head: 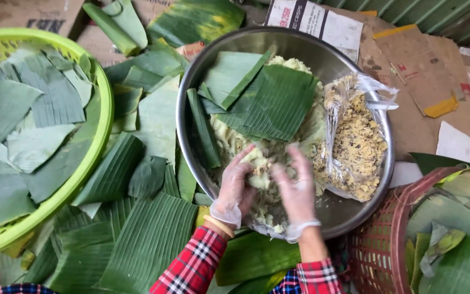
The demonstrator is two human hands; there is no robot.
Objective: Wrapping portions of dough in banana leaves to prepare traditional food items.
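Head view: both hands, in thin clear gloves, work over a steel bowl (191, 81). The left hand (235, 182) curls its fingers around a pale lump of dough (258, 174), and the right hand (295, 188) presses against the lump's other side with fingers half spread; together the two grips pinch the dough between them, just above the rest of the pale mass in the bowl's lower middle.

The dough looks soft, moist and sticky, off-white with a ragged surface, not yet a smooth ball. Cut banana leaves (273, 100) lie on the mass at the back of the bowl. To the right, touching the bowl's inner wall, sits a clear plastic bag (354, 141) of crumbly yellow filling with dark specks, its mouth open.

In my judgement, the sticky dough could cling to the gloves and tear or drop back unevenly. The loose gloves could slip or drag, and a careless right wrist could nudge the open bag and spill filling.

Around the bowl: a green basket (101, 103) of leaf pieces at left, loose leaves on the floor, a red basket (376, 239) with leaves at lower right, and flattened cardboard (431, 71) behind.
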